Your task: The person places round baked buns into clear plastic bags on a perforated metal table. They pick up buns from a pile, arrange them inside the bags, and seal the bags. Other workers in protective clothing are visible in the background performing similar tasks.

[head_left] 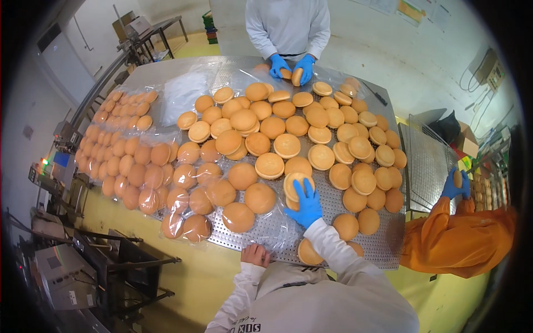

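Observation:
My right hand [306, 205], in a blue glove, reaches over the table with its fingers on a pale round bun [292, 186], gripping it from the near side. My left hand [255, 254] is bare and rests at the table's front edge, fingers curled; whether they pinch anything is hidden. Just beyond it lies clear plastic film [266, 230], running over to several browned buns [239, 217]. Loose buns, some brown side up and some pale side up, cover the middle and right of the perforated metal table [222, 240].
Bagged buns [125, 161] fill the table's left side. Flat plastic bags [186, 97] lie behind them. Across the table a person's blue-gloved hands [292, 71] hold buns. At right, a person in orange [458, 238] handles a bun beside a wire rack [427, 161]. Machinery [64, 275] stands at lower left.

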`<action>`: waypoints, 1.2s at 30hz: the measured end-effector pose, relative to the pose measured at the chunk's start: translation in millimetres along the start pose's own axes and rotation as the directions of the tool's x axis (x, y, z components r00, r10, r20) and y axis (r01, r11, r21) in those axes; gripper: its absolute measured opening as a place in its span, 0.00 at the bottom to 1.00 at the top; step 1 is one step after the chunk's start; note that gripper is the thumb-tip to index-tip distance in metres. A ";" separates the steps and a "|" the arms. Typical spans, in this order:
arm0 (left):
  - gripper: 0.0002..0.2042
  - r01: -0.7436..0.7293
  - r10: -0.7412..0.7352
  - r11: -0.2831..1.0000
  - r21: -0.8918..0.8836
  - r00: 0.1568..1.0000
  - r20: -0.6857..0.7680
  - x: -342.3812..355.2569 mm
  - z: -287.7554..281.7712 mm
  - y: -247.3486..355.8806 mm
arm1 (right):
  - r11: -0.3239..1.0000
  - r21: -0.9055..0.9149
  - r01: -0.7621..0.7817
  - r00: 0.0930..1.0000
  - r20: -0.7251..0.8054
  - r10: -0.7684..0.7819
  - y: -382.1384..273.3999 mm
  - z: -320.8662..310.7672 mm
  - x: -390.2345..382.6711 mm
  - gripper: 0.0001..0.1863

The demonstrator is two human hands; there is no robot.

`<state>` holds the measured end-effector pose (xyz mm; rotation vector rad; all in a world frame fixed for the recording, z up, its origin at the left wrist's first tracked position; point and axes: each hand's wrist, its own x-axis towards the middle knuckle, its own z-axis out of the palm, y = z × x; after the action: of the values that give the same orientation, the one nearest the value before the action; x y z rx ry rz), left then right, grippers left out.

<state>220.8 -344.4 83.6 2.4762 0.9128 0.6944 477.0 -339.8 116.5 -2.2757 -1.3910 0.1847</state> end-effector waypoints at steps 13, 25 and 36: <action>0.10 0.361 -0.297 0.790 -0.495 0.932 0.206 26.7 -24.0 18.3 | -0.353 0.522 -0.776 0.618 0.740 -0.265 10.2 -54.5 -137.0 0.28; 0.04 0.064 -0.059 0.962 -0.266 0.998 0.025 34.9 -10.4 59.7 | -0.720 0.503 -0.478 0.713 0.701 0.018 -22.1 42.2 -126.3 0.30; 0.07 0.031 -0.046 0.981 -0.190 0.996 -0.079 23.5 -5.2 67.4 | -0.220 0.795 -0.566 0.744 0.607 0.279 -28.2 36.4 -133.7 0.19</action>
<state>265.6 -374.6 130.5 2.2721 0.8786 0.8359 377.6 -433.8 80.6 -1.1683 -0.0107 1.2738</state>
